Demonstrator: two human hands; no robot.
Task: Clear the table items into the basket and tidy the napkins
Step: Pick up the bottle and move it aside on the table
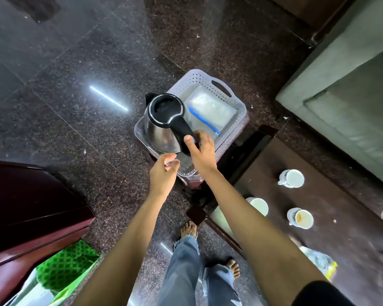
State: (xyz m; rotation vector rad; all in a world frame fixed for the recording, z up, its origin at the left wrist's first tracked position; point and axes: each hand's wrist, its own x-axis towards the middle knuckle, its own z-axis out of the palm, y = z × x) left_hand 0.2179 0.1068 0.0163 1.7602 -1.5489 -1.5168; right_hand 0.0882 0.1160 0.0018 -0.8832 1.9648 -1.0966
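A steel kettle (161,131) with a black lid and handle hangs over the near end of the pale perforated basket (210,85). My right hand (200,149) is wrapped around its black handle. My left hand (164,173) hovers just under the kettle's base with fingers curled and nothing in it. Inside the basket lies a clear zip bag (210,107) with a blue seal. The basket rests on a dark red stool. On the dark table (341,228) at right stand three white cups (291,178), (258,205), (300,218), the last stained brown inside.
A crumpled clear wrapper (320,260) with yellow lies on the table's near edge. A grey-green sofa (352,89) fills the upper right. Dark wooden furniture (27,208) stands at left with a green patterned bag (64,268) below it. My feet and jeans show below.
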